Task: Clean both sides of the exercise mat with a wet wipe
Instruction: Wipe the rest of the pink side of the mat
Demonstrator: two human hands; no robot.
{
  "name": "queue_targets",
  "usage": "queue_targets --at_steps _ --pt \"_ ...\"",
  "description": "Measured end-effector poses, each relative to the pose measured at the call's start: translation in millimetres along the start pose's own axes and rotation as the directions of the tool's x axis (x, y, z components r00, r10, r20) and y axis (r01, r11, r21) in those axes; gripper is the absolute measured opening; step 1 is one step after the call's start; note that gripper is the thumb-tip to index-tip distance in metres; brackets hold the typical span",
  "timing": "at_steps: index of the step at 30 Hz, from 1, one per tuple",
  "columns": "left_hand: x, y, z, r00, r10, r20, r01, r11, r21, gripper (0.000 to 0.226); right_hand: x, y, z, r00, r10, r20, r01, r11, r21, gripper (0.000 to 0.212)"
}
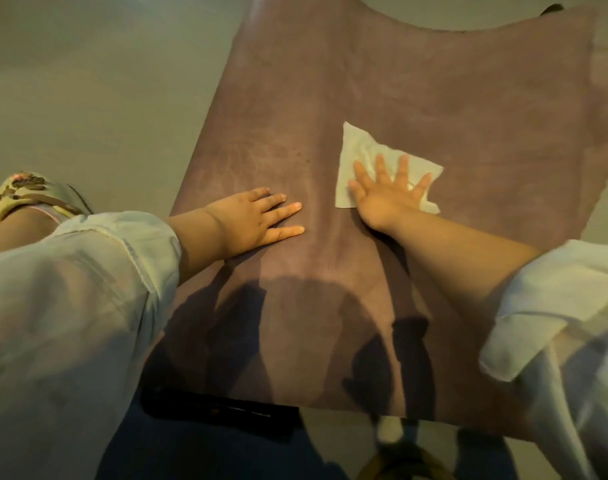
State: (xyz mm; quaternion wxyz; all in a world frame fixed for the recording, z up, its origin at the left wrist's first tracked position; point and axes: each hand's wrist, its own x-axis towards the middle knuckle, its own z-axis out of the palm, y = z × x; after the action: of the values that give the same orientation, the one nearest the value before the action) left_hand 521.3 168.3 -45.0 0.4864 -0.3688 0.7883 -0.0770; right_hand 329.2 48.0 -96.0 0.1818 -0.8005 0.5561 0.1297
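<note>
Both pale sleeves fill the lower corners of the frame, the left sleeve (70, 306) rolled back above the wrist and the right sleeve (555, 306) folded into a cuff at the forearm. Between them lies the exercise mat (417, 91), purplish-brown, spread flat on a grey floor (88, 81) and running away from the camera. Its surface shows uneven streaks and patches. Shadows of the arms and head fall across its near portion.

Left hand (257, 220): flat on the mat, palm down, fingers straight and pointing toward the right. Grip is fully open and holds nothing; it presses on the mat only.

Right hand (385, 195): flat, palm down, fingers spread wide on a white wet wipe (358, 150). Grip is open; the fingers are not curled round the wipe but press it against the mat. The wipe lies unfolded and slightly creased, near the middle of the mat's width, just beside the left hand but apart from it.

A patterned slipper (25, 195) sits on the floor beyond the left sleeve, off the mat's left edge. A dark, flat object (219, 410) lies at the near edge of the mat; its nature cannot be determined.
</note>
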Motion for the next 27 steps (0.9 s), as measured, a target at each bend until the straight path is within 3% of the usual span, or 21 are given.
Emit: queue_targets --at_steps 6,10,13,18,24,27 --pt "4 1 -4 1.0 -0.009 0.007 0.01 0.999 -0.05 0.065 -22 -88 15 0.969 -0.246 0.022 0.232 0.935 0.27 0.05" --pt "4 -1 -5 1.0 -0.001 0.029 0.002 0.998 -0.06 0.075 -15 -66 16 0.94 -0.342 -0.017 0.342 0.935 0.097 0.05" --pt "2 1 -8 0.998 -0.01 0.055 0.013 0.999 -0.043 0.077 -2 -42 10 0.971 -0.236 0.026 0.235 0.971 0.049 0.054" --pt "-1 2 -11 0.999 -0.024 0.047 0.026 0.999 -0.035 0.077 4 8 -5 0.993 -0.108 0.054 0.115 0.978 -0.175 0.057" --pt "0 6 -7 0.999 -0.051 0.016 0.051 0.998 -0.02 0.07 -27 66 -5 0.995 0.095 0.03 -0.094 0.995 -0.028 0.058" --pt "-2 9 -10 0.997 -0.072 0.034 0.072 0.997 -0.01 0.072 -58 54 19 0.996 0.09 0.027 -0.091 0.995 0.03 0.057"
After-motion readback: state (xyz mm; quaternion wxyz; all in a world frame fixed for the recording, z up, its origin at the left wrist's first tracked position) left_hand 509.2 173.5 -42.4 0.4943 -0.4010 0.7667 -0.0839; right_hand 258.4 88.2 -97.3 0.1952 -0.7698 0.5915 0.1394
